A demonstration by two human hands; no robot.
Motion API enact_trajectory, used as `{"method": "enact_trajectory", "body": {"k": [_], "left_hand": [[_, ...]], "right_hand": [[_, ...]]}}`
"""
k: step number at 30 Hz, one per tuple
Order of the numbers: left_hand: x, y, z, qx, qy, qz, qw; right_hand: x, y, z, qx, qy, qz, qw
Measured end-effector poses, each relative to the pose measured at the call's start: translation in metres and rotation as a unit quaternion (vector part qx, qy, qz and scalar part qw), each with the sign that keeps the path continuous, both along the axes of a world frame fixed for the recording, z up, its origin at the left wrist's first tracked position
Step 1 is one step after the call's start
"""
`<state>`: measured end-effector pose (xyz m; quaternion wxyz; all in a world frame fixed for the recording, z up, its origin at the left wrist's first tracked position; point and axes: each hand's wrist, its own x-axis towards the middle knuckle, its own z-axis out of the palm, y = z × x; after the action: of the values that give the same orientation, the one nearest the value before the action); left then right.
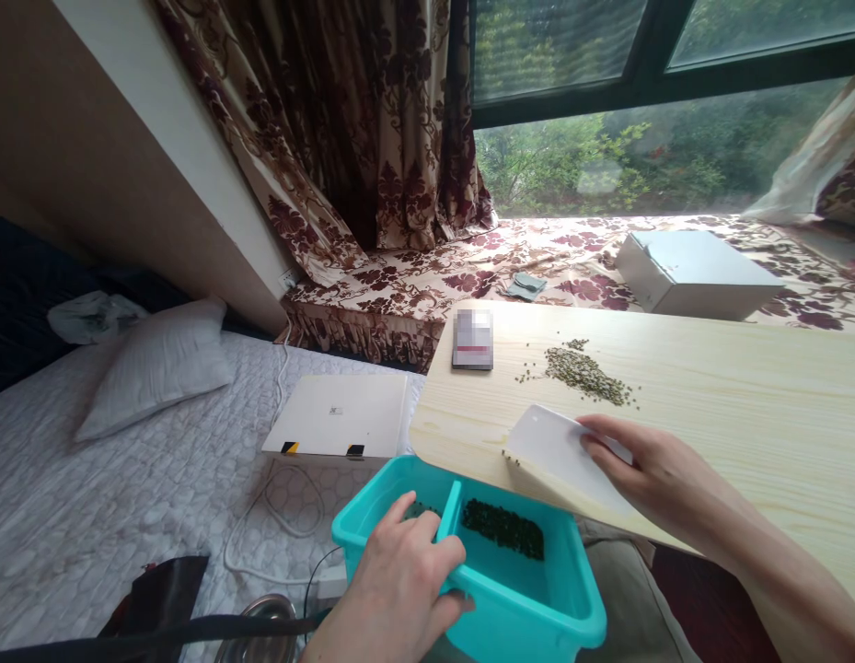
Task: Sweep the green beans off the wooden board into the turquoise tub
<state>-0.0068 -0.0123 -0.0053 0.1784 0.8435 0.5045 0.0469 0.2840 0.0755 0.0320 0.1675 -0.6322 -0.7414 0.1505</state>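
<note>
My left hand (410, 571) grips the near rim of a turquoise two-compartment bin (589, 612), its fingers beside the divider. Dark green grains (502, 528) lie in the bin's right compartment; a few more show in the left one, partly hidden by my hand. With my right hand (630, 456) I hold a thin white sheet (548, 437) tilted on the tabletop, its lower side towards the bin. Several small beans (511, 458) sit by the sheet's left edge. A loose pile of small greenish beans (584, 373) is spread farther back on the table.
The pale wooden table (765, 405) overhangs the bin's far rim. A small dark-edged packet (472, 341) lies at its left end. A white box (340, 414) rests on the bed, near a cable (234, 552) and metal bowl (261, 626). Another white box (703, 267) stands on the window ledge.
</note>
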Motion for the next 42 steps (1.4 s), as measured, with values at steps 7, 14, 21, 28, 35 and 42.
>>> {"method": "enact_trajectory", "body": {"k": [7, 14, 21, 28, 35, 42], "left_hand": [[-0.001, -0.002, 0.0, 0.012, -0.007, -0.002, 1.0], [0.0, -0.001, 0.004, 0.007, -0.003, 0.001, 1.0], [0.001, -0.001, 0.007, 0.005, 0.008, -0.001, 1.0], [0.005, -0.001, 0.005, 0.009, 0.037, -0.021, 0.999], [0.043, 0.003, 0.013, -0.032, 0.108, -0.141, 0.984], [0.076, 0.004, 0.023, -0.02, 0.116, -0.228, 0.967]], "right_hand": [[-0.001, 0.0, -0.003, -0.002, 0.003, 0.017, 1.0], [-0.006, 0.0, -0.002, -0.019, 0.0, 0.012, 1.0], [-0.011, -0.014, -0.005, -0.018, 0.003, 0.064, 0.998], [0.016, -0.016, -0.003, -0.006, 0.027, 0.027, 0.999], [0.034, 0.016, -0.009, 0.01, 0.029, -0.062, 0.998], [0.029, 0.039, -0.015, -0.008, 0.022, -0.056, 0.998]]}}
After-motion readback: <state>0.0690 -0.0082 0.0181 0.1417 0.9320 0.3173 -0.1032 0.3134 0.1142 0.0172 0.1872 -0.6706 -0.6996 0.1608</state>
